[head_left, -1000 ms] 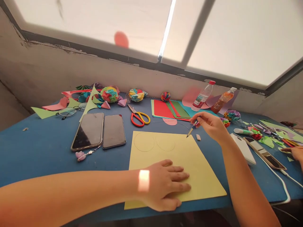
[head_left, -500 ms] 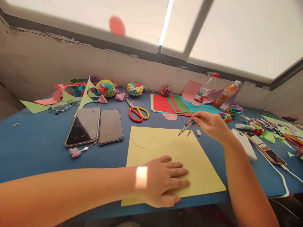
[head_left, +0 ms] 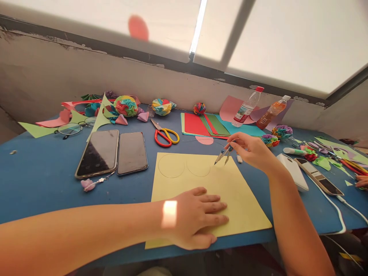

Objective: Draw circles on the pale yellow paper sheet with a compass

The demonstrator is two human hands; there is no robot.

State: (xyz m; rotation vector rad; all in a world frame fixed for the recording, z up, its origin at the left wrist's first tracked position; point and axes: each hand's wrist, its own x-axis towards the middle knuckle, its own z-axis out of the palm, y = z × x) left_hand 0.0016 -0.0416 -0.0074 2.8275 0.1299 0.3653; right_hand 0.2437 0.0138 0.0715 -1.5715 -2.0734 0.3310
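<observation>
A sheet of yellow paper lies on the blue table, with two round pencil outlines side by side near its far edge. My left hand rests flat on the sheet, fingers spread, holding nothing. Between the thumb and fingers of my right hand is a drawing compass, pinched at its top. Its two legs point down over the far right part of the paper, right of the second outline. Whether the tips touch the paper I cannot tell. A small white eraser lies beside the sheet, just below my right hand.
Scissors and two phones lie to the left. Stacked coloured paper, paper balls and two bottles stand along the back. At right are a white power bank, another phone and another person's hand.
The view has shifted slightly, moving everything a little to the left. My right hand still holds the compass near the same spot, and my left hand stays flat. More of the other person's hand shows.
</observation>
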